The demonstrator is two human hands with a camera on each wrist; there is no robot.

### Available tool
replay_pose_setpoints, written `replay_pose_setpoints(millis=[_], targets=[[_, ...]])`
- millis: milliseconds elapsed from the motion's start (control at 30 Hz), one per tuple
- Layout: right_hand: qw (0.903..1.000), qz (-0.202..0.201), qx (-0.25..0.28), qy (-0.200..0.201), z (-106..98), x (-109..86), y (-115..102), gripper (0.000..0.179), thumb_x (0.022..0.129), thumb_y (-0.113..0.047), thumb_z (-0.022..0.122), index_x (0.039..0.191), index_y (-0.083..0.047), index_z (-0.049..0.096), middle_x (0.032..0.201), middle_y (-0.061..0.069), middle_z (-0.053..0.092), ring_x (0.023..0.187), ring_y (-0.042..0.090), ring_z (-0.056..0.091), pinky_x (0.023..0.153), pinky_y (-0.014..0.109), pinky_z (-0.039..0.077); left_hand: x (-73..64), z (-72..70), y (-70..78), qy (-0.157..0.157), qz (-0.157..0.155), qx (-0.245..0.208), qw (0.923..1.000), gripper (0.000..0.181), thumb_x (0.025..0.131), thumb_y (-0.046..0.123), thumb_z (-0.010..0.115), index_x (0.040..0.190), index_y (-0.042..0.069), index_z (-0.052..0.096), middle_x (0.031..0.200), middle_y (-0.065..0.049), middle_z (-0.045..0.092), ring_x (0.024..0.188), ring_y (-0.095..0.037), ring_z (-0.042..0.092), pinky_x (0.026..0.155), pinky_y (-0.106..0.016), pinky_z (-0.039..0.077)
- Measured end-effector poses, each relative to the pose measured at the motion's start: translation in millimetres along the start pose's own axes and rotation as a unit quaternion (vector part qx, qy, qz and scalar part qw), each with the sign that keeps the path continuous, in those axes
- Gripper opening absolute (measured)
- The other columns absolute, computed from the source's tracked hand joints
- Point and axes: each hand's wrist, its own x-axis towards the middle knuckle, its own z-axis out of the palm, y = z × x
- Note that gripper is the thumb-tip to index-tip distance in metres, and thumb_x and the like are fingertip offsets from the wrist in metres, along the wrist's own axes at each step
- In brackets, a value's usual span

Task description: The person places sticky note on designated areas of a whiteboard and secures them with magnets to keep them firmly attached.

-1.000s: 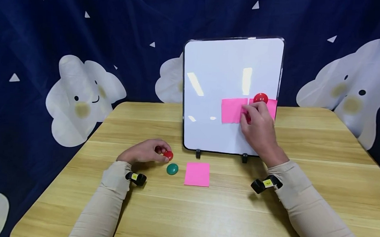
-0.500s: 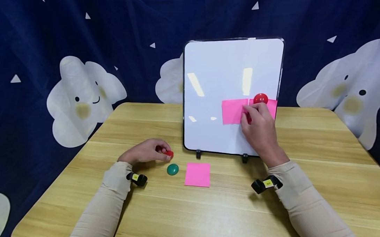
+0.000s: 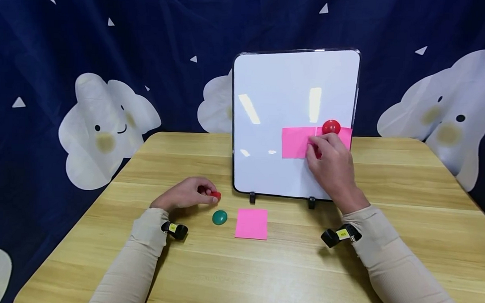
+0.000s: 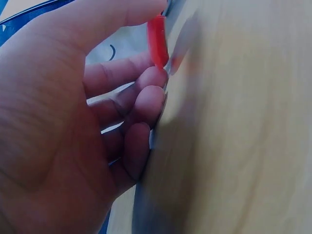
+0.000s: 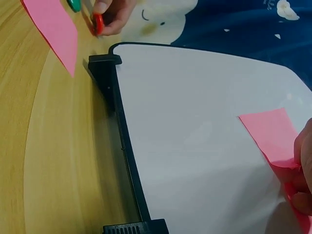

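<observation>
In the head view my left hand [image 3: 189, 194] pinches a red round magnet [image 3: 216, 195] by its edge, low over the table. The left wrist view has this red magnet [image 4: 157, 41] edge-on between thumb and fingers. A green round magnet [image 3: 219, 217] and a pink sticky note [image 3: 251, 224] lie nearby. My right hand [image 3: 333, 163] pinches a second pink note [image 3: 295, 142] at its right edge against the whiteboard [image 3: 268, 90]. Something red shows between those fingers, mostly hidden. Behind that hand a third pink note [image 3: 346, 137] is under another red magnet [image 3: 331, 127].
The whiteboard stands upright on black feet [image 3: 311, 203] at the back of the wooden table [image 3: 278, 277]. A dark blue curtain [image 3: 174, 28] with clouds hangs behind it. Each wrist wears a small black camera.
My left hand has tipped the red magnet from lying nearly flat to standing more on edge. The right hand keeps its place at the pink note on the board.
</observation>
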Motion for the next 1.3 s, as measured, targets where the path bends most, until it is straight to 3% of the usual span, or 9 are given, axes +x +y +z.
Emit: replay_pose_setpoints(millis=[400, 767, 933, 1133, 1300], targets=[[0.9998, 0.002, 0.02, -0.001, -2.8, 2.7, 2.2, 0.021, 0.086, -0.003, 0.074, 0.106, 0.005, 0.073, 0.089, 0.016, 0.062, 0.078, 0.028, 0.058, 0.068, 0.04, 0.051, 3.5, 0.3, -1.4, 0.06, 0.003, -0.02, 0.998, 0.038, 0.086, 0.044, 0.077, 0.113, 0.018, 0.068, 0.101, -0.003, 0.064, 0.092, -0.023, 0.055, 0.079, -0.037, 0.045], [0.9997, 0.001, 0.024, -0.006, -2.5, 2.9, 3.6, 0.018, 0.088, -0.003, 0.072, 0.104, 0.004, 0.073, 0.089, 0.015, 0.061, 0.079, 0.027, 0.058, 0.068, 0.039, 0.049, 6.5, 2.0, 4.6, 0.106, 0.027, -0.038, 0.9933, 0.035, 0.086, 0.033, 0.079, 0.114, 0.015, 0.066, 0.097, -0.004, 0.065, 0.088, -0.024, 0.058, 0.076, -0.038, 0.048], [0.9995, 0.0, 0.03, -0.008, -2.1, 2.6, 4.9, 0.018, 0.088, -0.003, 0.072, 0.104, 0.004, 0.073, 0.089, 0.014, 0.06, 0.079, 0.026, 0.058, 0.069, 0.038, 0.049, 7.3, 3.3, 6.0, 0.135, 0.028, -0.028, 0.9901, 0.04, 0.088, 0.025, 0.078, 0.123, 0.012, 0.064, 0.099, -0.006, 0.065, 0.088, -0.023, 0.06, 0.071, -0.037, 0.051], [0.9993, 0.004, 0.032, -0.016, -3.7, 2.4, 5.0, 0.02, 0.085, -0.001, 0.075, 0.104, 0.004, 0.073, 0.089, 0.014, 0.061, 0.079, 0.026, 0.058, 0.069, 0.039, 0.05, 8.2, 3.9, 7.4, 0.197, 0.044, -0.039, 0.9787, 0.043, 0.089, 0.016, 0.076, 0.13, 0.01, 0.062, 0.11, -0.006, 0.065, 0.086, -0.023, 0.062, 0.066, -0.035, 0.055], [0.9994, 0.001, 0.031, -0.016, -3.4, 2.4, 6.6, 0.019, 0.086, -0.002, 0.074, 0.104, 0.004, 0.073, 0.089, 0.014, 0.061, 0.079, 0.026, 0.058, 0.069, 0.038, 0.049, 12.8, 2.9, 13.7, 0.273, 0.068, -0.026, 0.9593, 0.042, 0.089, 0.023, 0.078, 0.127, 0.011, 0.064, 0.113, -0.003, 0.064, 0.081, -0.019, 0.062, 0.061, -0.031, 0.053]])
